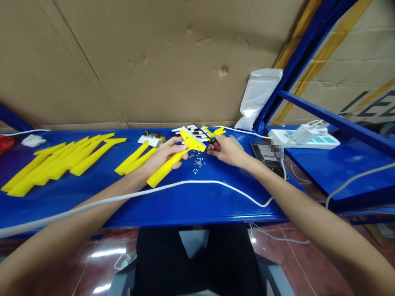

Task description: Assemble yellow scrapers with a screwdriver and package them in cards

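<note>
Head view: our left hand (164,154) has its fingers round the scraper's (168,167) handle near the head, butt slanting toward us. Right hand's (230,151) fingers closed on the driver (216,144), shaft pointing up-left beyond the head. Both arms reach forward over the surface (185,207).

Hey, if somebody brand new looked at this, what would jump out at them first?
Probably the bright yellow scraper at the center, gripped in the left hand, with a screwdriver in the right hand just beside its head. Next, the row of matching yellow scraper handles on the left of the blue tabletop. Then the tiny metal fasteners scattered between the hands.
</note>
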`<action>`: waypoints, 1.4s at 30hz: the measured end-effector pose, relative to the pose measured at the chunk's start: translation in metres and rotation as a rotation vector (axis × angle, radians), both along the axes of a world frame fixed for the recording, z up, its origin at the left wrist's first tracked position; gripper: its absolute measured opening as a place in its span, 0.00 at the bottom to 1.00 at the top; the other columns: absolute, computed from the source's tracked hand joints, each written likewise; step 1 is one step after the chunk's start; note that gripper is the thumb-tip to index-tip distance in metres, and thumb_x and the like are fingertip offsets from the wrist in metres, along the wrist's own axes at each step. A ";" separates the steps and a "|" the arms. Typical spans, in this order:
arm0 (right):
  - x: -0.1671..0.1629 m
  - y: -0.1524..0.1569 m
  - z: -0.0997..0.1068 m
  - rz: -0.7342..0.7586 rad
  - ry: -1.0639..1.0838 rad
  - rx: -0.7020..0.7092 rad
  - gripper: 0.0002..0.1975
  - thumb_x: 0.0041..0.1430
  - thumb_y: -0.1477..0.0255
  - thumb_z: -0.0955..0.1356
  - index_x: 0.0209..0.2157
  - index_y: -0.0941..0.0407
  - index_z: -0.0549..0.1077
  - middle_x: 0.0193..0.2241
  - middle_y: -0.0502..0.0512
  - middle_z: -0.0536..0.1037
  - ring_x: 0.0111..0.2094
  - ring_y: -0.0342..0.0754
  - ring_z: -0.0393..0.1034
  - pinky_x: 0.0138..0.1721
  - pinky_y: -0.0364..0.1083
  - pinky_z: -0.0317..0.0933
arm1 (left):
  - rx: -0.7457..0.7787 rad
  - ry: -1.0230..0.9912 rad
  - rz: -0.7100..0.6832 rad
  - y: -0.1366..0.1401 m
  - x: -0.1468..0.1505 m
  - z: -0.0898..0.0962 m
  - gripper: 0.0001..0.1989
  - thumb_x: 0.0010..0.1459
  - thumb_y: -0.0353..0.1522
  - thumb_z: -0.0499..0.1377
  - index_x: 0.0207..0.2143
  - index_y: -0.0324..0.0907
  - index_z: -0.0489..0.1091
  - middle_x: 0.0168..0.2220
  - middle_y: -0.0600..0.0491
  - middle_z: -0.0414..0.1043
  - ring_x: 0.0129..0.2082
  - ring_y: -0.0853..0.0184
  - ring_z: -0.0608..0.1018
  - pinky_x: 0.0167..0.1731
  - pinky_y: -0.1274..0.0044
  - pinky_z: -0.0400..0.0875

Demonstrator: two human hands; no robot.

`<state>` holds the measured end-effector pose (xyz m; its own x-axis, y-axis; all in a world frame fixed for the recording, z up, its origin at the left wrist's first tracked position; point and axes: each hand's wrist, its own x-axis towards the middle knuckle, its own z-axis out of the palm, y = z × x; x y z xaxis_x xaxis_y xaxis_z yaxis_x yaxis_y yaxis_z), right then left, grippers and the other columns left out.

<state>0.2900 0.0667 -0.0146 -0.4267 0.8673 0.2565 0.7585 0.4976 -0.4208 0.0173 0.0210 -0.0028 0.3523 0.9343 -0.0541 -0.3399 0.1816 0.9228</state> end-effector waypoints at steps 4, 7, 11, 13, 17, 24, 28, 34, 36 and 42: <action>-0.001 0.001 -0.004 0.015 0.006 0.008 0.10 0.67 0.71 0.72 0.35 0.51 0.66 0.34 0.54 0.80 0.35 0.54 0.74 0.38 0.51 0.61 | -0.011 0.004 0.028 -0.004 0.003 0.002 0.17 0.59 0.27 0.72 0.49 0.41 0.73 0.37 0.49 0.79 0.30 0.66 0.82 0.13 0.85 0.64; -0.002 -0.001 -0.004 -0.018 0.072 0.032 0.12 0.69 0.69 0.71 0.33 0.50 0.64 0.29 0.53 0.78 0.30 0.52 0.71 0.35 0.51 0.59 | -0.006 -0.002 0.061 -0.006 0.004 0.005 0.15 0.60 0.26 0.71 0.49 0.41 0.74 0.39 0.48 0.79 0.32 0.67 0.82 0.14 0.86 0.65; -0.004 -0.004 0.001 -0.043 0.350 0.089 0.10 0.66 0.67 0.72 0.34 0.50 0.67 0.33 0.53 0.82 0.33 0.53 0.74 0.39 0.52 0.63 | -0.003 -0.017 0.081 -0.007 0.003 0.007 0.14 0.61 0.25 0.69 0.48 0.41 0.73 0.40 0.48 0.79 0.32 0.68 0.82 0.15 0.86 0.65; -0.005 -0.005 0.002 -0.023 0.516 0.115 0.13 0.64 0.67 0.74 0.33 0.50 0.66 0.37 0.54 0.85 0.38 0.54 0.78 0.44 0.54 0.67 | -0.003 -0.015 0.076 -0.007 0.003 0.006 0.14 0.62 0.25 0.70 0.49 0.41 0.74 0.41 0.47 0.79 0.32 0.68 0.82 0.15 0.86 0.66; -0.008 -0.008 0.005 -0.007 0.739 0.156 0.19 0.62 0.64 0.77 0.31 0.49 0.63 0.39 0.54 0.86 0.42 0.54 0.80 0.50 0.56 0.71 | -0.008 -0.018 0.087 -0.006 0.002 0.004 0.14 0.63 0.26 0.69 0.49 0.41 0.73 0.42 0.47 0.80 0.33 0.68 0.82 0.16 0.86 0.66; -0.016 -0.022 0.014 -0.013 0.881 0.352 0.19 0.66 0.61 0.77 0.32 0.49 0.64 0.38 0.51 0.84 0.42 0.52 0.81 0.51 0.55 0.73 | -0.037 0.021 0.099 -0.007 0.005 0.006 0.15 0.62 0.27 0.70 0.49 0.40 0.73 0.43 0.46 0.80 0.32 0.68 0.82 0.15 0.86 0.66; -0.019 -0.032 0.021 -0.035 0.917 0.423 0.20 0.68 0.59 0.75 0.32 0.48 0.61 0.39 0.53 0.84 0.45 0.53 0.82 0.53 0.57 0.75 | -0.059 0.054 0.072 -0.009 0.004 0.007 0.18 0.62 0.29 0.72 0.51 0.41 0.71 0.38 0.48 0.79 0.30 0.69 0.81 0.15 0.85 0.65; -0.021 -0.037 0.026 -0.004 0.970 0.441 0.21 0.68 0.58 0.75 0.32 0.48 0.61 0.40 0.54 0.85 0.43 0.52 0.82 0.52 0.58 0.76 | -0.049 0.045 0.046 -0.009 0.004 0.002 0.18 0.61 0.28 0.71 0.51 0.42 0.70 0.38 0.48 0.80 0.31 0.67 0.82 0.15 0.85 0.65; -0.022 -0.038 0.025 0.011 0.961 0.426 0.21 0.68 0.60 0.75 0.32 0.48 0.61 0.39 0.53 0.85 0.43 0.53 0.83 0.52 0.57 0.76 | -0.049 0.043 0.039 -0.009 0.004 0.002 0.17 0.61 0.28 0.71 0.50 0.42 0.70 0.39 0.48 0.80 0.31 0.67 0.82 0.15 0.85 0.65; -0.021 -0.038 0.017 0.087 0.885 0.295 0.18 0.67 0.64 0.77 0.33 0.49 0.64 0.39 0.52 0.85 0.42 0.51 0.81 0.52 0.55 0.73 | -0.090 0.023 0.045 -0.010 0.007 0.003 0.17 0.61 0.27 0.71 0.50 0.42 0.71 0.37 0.49 0.78 0.31 0.67 0.82 0.14 0.86 0.65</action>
<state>0.2689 0.0288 0.0025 -0.0313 0.6894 0.7237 0.1776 0.7164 -0.6747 0.0241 0.0113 0.0003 0.3078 0.9402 -0.1461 -0.3284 0.2491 0.9111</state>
